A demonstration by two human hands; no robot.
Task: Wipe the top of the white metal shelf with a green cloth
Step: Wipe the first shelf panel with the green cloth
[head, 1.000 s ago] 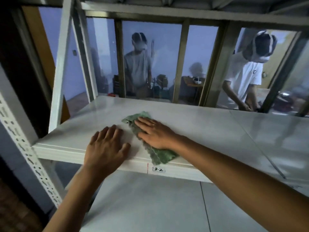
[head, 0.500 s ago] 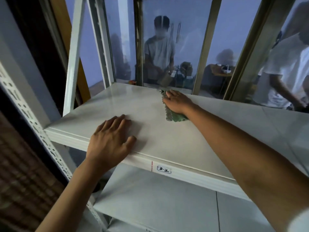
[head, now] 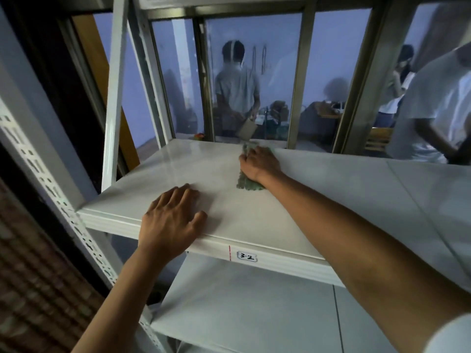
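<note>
The white metal shelf (head: 198, 174) spans the middle of the view, with a label reading 3-2 on its front lip. My right hand (head: 260, 165) reaches to the far edge of the shelf and presses flat on the green cloth (head: 246, 183), which shows in front of and behind the hand. My left hand (head: 170, 222) lies palm down on the near front edge of the shelf, fingers spread, holding nothing.
White perforated uprights (head: 51, 187) stand at the left, and another (head: 114, 98) rises from the shelf's left side. A lower shelf (head: 242, 314) sits beneath. Behind the shelf is a window frame (head: 295, 80) with people beyond the glass.
My right hand has pushed the green cloth from near the front edge away to the back edge of the shelf. My left hand has stayed on the front edge.
</note>
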